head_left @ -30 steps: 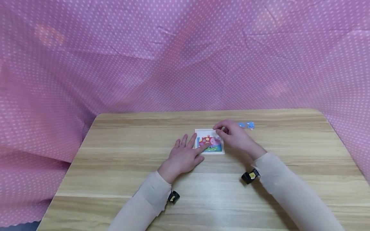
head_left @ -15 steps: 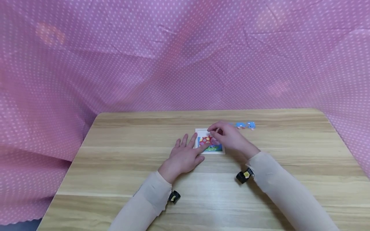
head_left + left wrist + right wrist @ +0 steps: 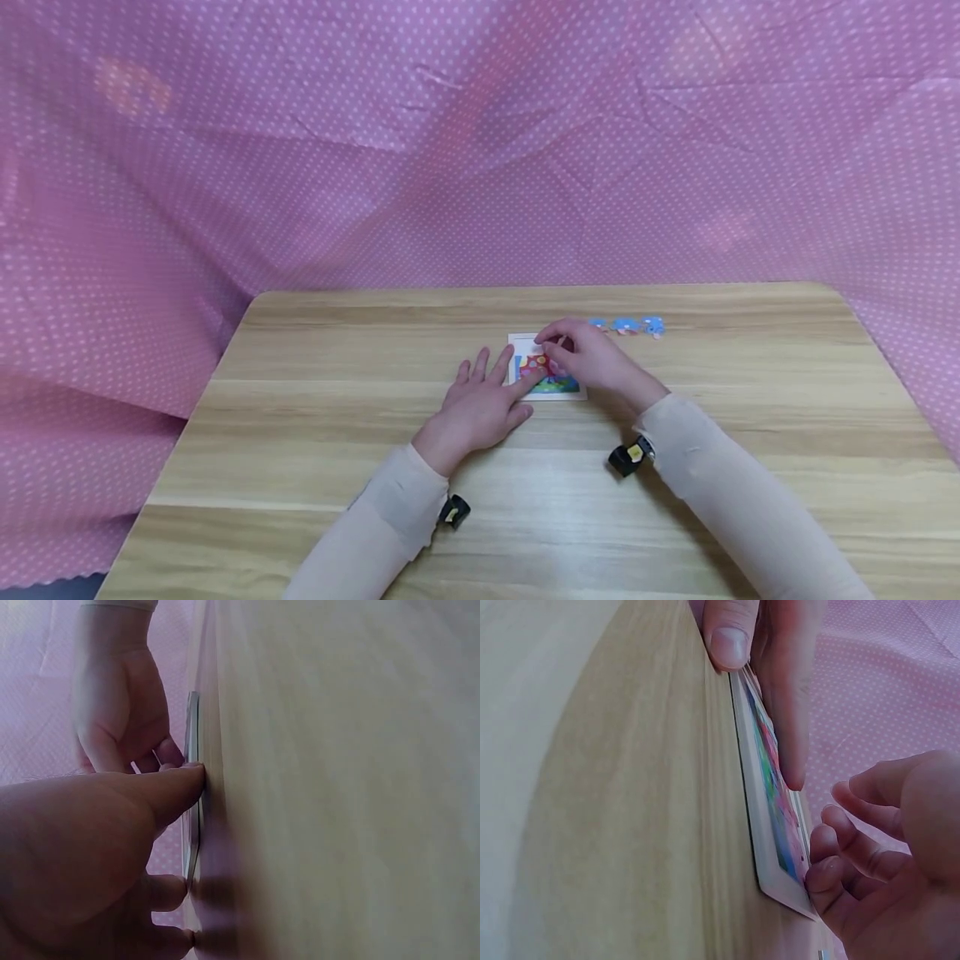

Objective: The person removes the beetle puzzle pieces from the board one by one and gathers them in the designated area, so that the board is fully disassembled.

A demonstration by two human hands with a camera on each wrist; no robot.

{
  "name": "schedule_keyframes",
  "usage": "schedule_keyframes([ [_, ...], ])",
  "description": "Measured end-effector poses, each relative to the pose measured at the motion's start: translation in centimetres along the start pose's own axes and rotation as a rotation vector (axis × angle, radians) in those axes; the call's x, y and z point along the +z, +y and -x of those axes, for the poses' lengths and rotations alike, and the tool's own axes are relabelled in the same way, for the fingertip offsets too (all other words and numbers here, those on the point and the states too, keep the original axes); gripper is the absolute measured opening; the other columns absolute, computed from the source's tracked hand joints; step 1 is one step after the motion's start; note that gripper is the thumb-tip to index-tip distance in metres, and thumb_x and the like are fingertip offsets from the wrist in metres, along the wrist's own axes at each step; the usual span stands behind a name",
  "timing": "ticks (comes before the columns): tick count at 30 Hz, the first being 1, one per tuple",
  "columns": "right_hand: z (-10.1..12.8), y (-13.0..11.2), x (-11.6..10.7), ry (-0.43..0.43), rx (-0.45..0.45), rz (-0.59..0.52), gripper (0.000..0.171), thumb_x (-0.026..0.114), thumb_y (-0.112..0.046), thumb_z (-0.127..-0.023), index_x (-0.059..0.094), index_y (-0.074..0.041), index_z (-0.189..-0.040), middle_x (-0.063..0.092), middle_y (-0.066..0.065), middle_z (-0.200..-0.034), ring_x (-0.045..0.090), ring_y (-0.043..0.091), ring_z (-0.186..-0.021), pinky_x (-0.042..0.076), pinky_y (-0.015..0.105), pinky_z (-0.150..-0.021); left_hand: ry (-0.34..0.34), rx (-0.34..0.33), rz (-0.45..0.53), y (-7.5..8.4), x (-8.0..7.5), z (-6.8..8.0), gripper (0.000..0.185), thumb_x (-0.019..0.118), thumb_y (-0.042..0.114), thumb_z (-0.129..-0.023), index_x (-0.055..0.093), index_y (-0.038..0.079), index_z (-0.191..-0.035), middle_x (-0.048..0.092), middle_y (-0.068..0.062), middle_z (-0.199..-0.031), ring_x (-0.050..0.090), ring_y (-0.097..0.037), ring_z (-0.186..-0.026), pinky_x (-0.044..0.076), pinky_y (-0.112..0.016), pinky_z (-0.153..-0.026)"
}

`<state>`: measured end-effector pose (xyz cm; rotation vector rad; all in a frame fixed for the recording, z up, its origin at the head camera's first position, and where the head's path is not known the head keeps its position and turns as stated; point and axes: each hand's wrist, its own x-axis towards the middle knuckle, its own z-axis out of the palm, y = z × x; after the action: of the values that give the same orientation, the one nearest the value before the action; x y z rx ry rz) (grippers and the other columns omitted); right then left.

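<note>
Nearest are two arms in pale sleeves, each with a small black camera at the wrist. They reach forward over the wooden table (image 3: pixel 300 433) and meet near its middle.

The left hand (image 3: pixel 480 404) lies flat, palm down, with its fingers straight and spread. Its first finger rests on the left part of a little puzzle board (image 3: pixel 558 387), and the thumb touches the table by the board's near edge. It grips nothing; it just presses down. In the left wrist view the thumb tip is right against the thin board edge (image 3: pixel 192 825).

The right hand (image 3: pixel 592 358) comes in from the right and sits over the top right part of the board. Its fingers (image 3: pixel 855 851) are bent and bunched near the thumb, close over the picture. I cannot tell if a piece is between them, because the hand hides that spot.

The board lies flat on the table, with a white rim and a bright picture in red, blue and green. Its sides run straight with the table edges, and its longer side seems to go left to right.

Farther back, to the right, lie a few loose blue puzzle pieces (image 3: pixel 628 325) in a short row. Behind the table hangs a pink dotted cloth (image 3: pixel 480 150).
</note>
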<state>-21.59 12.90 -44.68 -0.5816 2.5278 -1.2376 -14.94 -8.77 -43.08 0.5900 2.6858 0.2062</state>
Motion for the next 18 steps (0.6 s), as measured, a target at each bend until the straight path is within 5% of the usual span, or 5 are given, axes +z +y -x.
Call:
schedule_keyframes([
  [12,-0.30,0.05,0.05,-0.015,0.008,0.000,0.024,0.059,-0.015,-0.111,0.073,-0.004,-0.127,0.074,0.011,-0.108,0.063,0.017,-0.082,0.055,0.032,-0.075,-0.007,-0.009,-0.015,0.07,0.02,-0.24,0.057,0.044,0.051,-0.114,0.032,0.045,-0.169,0.010,-0.010,-0.184,0.011,-0.051,-0.167,0.017,-0.069,-0.133],
  [18,-0.71,-0.21,0.32,-0.028,-0.011,0.084,0.022,0.064,-0.013,-0.107,0.077,-0.002,-0.122,0.072,0.013,-0.114,0.065,0.018,-0.089,0.056,0.029,-0.076,-0.017,-0.013,-0.019,0.16,-0.06,-0.13,0.057,0.043,0.052,-0.114,0.030,0.045,-0.169,0.009,-0.009,-0.184,0.010,-0.051,-0.167,0.016,-0.068,-0.133],
])
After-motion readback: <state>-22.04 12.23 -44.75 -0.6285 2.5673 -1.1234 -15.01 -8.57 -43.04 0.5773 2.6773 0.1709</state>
